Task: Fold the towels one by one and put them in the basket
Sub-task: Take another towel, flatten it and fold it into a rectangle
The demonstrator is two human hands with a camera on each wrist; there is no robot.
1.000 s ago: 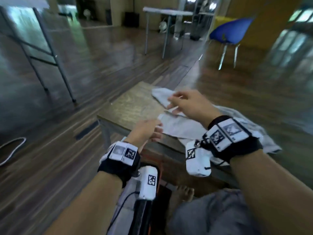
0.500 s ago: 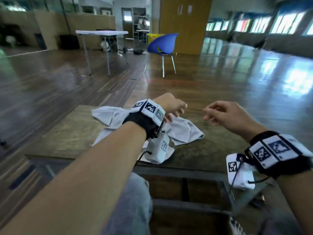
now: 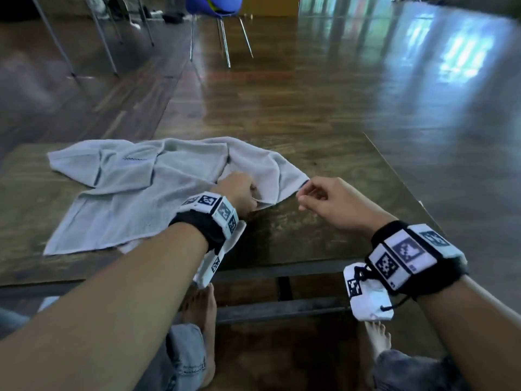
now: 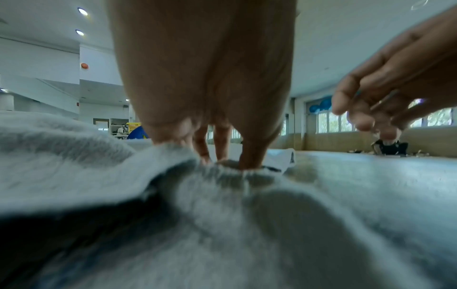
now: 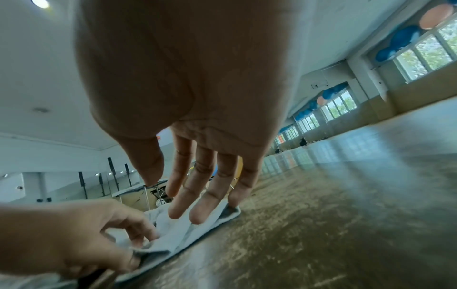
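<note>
A pale grey towel lies crumpled and partly spread on the dark wooden table. My left hand pinches the towel's near right edge, its fingertips digging into the bunched towel. My right hand hovers just right of it with straight, relaxed fingers over the towel's right corner. The little finger seems to touch that corner. The right hand holds nothing. No basket is in view.
The table's right edge and near edge are close to my hands. My bare feet rest under the table. A blue chair and metal table legs stand on the glossy wooden floor beyond.
My left hand has come down and taken hold of the towel's near right edge. The right hand has moved left from open air to the towel's corner. The head view has tilted down.
</note>
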